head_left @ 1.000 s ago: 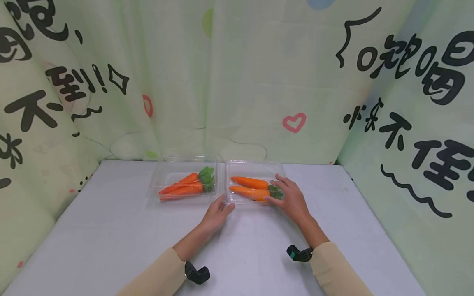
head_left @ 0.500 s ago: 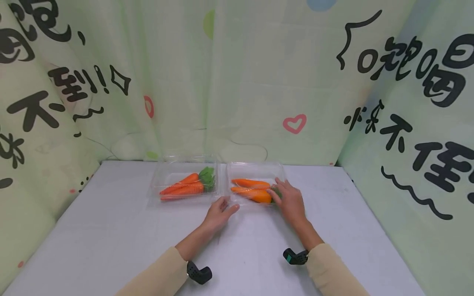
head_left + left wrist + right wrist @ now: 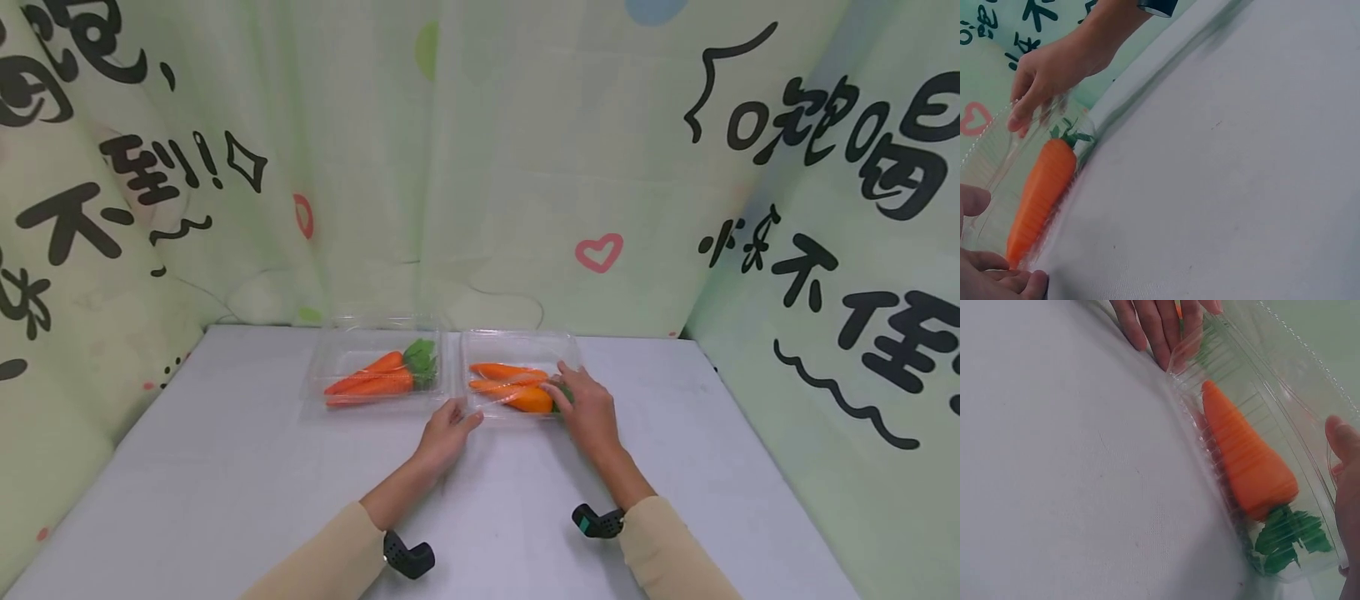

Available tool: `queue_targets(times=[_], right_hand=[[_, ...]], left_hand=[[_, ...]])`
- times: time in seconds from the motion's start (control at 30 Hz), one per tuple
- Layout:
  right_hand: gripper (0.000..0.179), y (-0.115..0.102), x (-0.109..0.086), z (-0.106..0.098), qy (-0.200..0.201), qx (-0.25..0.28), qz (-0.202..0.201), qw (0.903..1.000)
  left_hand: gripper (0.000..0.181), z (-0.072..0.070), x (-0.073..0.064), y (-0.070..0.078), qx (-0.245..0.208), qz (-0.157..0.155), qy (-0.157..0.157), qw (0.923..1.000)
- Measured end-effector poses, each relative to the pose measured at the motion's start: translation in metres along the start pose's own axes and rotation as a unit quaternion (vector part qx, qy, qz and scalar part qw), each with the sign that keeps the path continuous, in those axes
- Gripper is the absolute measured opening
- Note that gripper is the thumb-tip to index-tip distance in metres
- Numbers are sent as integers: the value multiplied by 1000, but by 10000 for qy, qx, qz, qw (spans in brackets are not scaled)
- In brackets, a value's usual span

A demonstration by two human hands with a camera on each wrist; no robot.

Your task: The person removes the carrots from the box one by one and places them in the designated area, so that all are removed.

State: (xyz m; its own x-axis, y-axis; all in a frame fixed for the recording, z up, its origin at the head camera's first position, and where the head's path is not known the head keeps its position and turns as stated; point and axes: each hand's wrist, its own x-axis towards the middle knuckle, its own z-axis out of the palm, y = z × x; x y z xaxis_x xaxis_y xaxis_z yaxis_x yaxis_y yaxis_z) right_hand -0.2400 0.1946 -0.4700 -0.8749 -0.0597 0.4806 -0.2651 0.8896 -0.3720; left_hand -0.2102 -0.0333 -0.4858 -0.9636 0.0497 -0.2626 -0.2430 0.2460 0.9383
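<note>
A clear plastic box with orange carrots lies toward the back of the table, right of centre. My left hand grips its front left corner, the box between thumb and fingers in the left wrist view. At the right end my right hand holds the box, its thumb near the rim in the right wrist view. The right hand partly hides the carrots' green leaves in the head view. One carrot shows through the box's ribbed side wall. Whether a lid covers the box I cannot tell.
A second clear box with carrots and green leaves stands just left of the first. Both are on a white-covered table. A printed green curtain hangs close behind and along the sides.
My right hand has shifted slightly left, its thumb moving from the front of the box to over the leaves. My left thumb has moved a little right along the box's front.
</note>
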Motion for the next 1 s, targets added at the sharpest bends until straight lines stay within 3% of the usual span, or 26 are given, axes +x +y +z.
queue_targets(times=[0.3, 0.43, 0.53, 0.67, 1.0], right_hand=[[35, -3, 3, -1, -20, 387, 222, 9990], [35, -1, 6, -4, 241, 845, 594, 9944], [39, -1, 7, -5, 146, 1034, 830, 9911], [49, -2, 6, -5, -232, 1006, 854, 9910], [53, -4, 2, -5, -342, 1039, 658, 9918]], left_hand=[[52, 2, 1, 4, 59, 45, 109, 9999], [46, 2, 0, 4, 60, 233, 239, 9994], [45, 1, -1, 3, 52, 225, 264, 9994], [48, 0, -2, 5, 27, 57, 173, 9998], [52, 1, -1, 6, -68, -93, 160, 9998]])
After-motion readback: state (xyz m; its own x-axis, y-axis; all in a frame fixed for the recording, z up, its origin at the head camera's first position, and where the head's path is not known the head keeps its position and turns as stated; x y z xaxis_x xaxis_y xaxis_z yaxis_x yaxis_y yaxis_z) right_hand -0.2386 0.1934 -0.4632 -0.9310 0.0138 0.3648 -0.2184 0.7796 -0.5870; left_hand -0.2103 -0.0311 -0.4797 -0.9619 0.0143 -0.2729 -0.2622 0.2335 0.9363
